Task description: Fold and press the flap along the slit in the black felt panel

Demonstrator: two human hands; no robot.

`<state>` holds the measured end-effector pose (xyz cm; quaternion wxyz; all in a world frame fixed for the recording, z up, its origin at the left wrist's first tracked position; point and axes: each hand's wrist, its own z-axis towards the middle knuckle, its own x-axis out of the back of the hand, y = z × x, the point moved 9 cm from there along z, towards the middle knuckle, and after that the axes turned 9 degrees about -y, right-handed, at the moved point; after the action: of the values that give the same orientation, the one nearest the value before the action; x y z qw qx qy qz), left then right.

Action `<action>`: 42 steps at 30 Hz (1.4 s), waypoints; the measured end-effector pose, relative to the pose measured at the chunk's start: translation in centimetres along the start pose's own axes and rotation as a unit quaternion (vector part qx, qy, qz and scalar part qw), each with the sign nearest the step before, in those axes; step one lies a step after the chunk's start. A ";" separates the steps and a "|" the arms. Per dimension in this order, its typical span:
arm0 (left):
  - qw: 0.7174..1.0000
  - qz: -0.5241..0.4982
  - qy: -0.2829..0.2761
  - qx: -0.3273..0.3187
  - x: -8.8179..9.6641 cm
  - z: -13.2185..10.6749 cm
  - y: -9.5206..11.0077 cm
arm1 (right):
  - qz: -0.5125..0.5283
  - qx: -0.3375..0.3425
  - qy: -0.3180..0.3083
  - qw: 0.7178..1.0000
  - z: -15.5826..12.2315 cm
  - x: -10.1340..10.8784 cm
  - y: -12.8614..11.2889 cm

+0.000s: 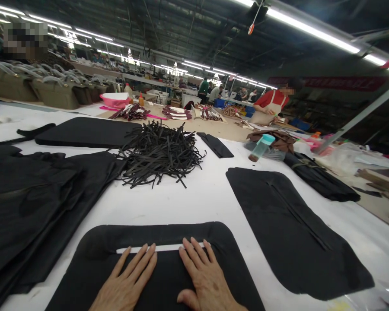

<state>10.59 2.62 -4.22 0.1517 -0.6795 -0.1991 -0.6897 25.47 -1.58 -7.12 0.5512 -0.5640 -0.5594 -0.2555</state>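
Observation:
A black rounded-corner panel (168, 235), leather-like, lies flat in front of me. Across its upper part runs a narrow white strip (164, 248), perhaps a slot showing what is beneath; I cannot tell which. My left hand (126, 276) rests flat on the panel, fingers stretched, tips at the left half of the white strip. Flat on the panel's right side, my right hand (204, 276) has its fingertips at the strip's right half and its thumb out to the side. Neither hand grips anything. The panel's near edge is out of view.
Black sheets (35, 207) are piled at left. Beyond the panel lies a heap of thin black strips (162, 151) beside a stack of black panels (87, 131). Another slit black panel (294, 229) and a teal-lidded bottle (261, 147) are at right. A person in red (269, 106) stands further back.

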 end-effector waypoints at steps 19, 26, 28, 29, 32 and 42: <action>0.998 -0.016 -0.042 -0.047 1.4 3.0 2.0 | -0.069 0.008 0.183 0.981 2.3 5.1 -3.9; 0.986 -0.088 -0.136 -0.029 -0.1 4.1 1.1 | -0.137 0.000 0.183 0.973 2.0 3.2 -3.1; 0.991 -0.078 -0.107 -0.024 0.5 3.2 0.5 | -0.138 -0.004 0.178 0.974 1.9 3.2 -3.1; 0.993 -0.068 -0.094 -0.018 0.7 2.7 0.2 | -0.137 -0.007 0.175 0.975 1.9 3.2 -3.1; 0.998 -0.018 -0.062 -0.006 1.5 1.6 -0.7 | -0.138 -0.015 0.168 0.976 2.0 3.3 -3.5; 0.985 0.087 0.150 -0.012 4.4 -2.3 -0.8 | -0.023 -0.158 0.146 0.976 1.2 8.8 3.3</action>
<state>8.00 2.49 0.17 0.2312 -0.5849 -0.1060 -0.7702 30.20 3.36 -0.52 0.5247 -0.5877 -0.4379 -0.4330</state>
